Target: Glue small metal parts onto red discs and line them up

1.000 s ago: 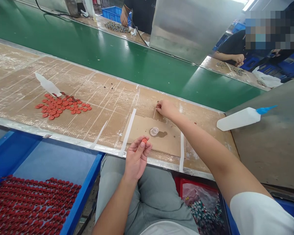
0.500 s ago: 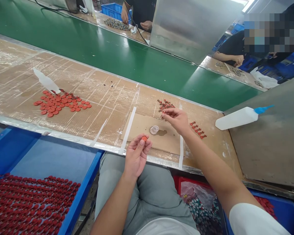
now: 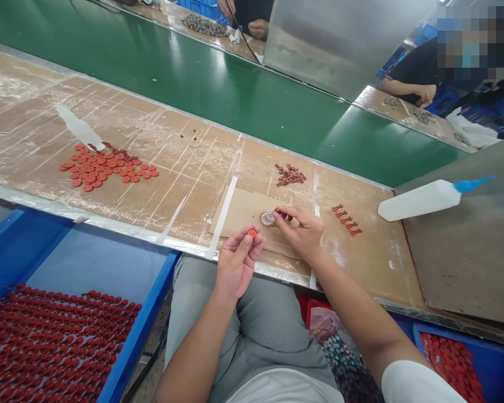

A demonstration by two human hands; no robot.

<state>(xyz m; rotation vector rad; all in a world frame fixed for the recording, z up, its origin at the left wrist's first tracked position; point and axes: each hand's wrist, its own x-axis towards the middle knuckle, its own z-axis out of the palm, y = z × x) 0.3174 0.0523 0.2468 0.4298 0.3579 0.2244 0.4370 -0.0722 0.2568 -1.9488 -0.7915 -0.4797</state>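
Observation:
Between the thumb and fingers of my left hand [image 3: 237, 266] is a small red disc [image 3: 252, 233], held above the front edge of the bench. My right hand [image 3: 301, 228] pinches a small red part [image 3: 278, 211], mostly covered by the fingers, right beside a little clear cup [image 3: 267, 218]. Whether the part touches the cup I cannot tell. The cup stands on a taped-down cardboard sheet [image 3: 239, 210]. Behind it lies a heap of small red and dark parts [image 3: 292, 176]. To the right, several red pieces [image 3: 348, 220] lie in a slanting row.
Loose red discs [image 3: 94, 169] and a white bottle [image 3: 79, 127] lie at left. A blue-tipped bottle [image 3: 422, 200] leans against the metal panel at right. Beyond runs a green belt [image 3: 201, 84], with co-workers across it. Blue bins [image 3: 96, 263] of red pieces flank my legs.
My right hand has moved from the heap of small parts toward me, down to the clear cup, carrying a small red part. My left hand still holds the disc. The view has shifted slightly.

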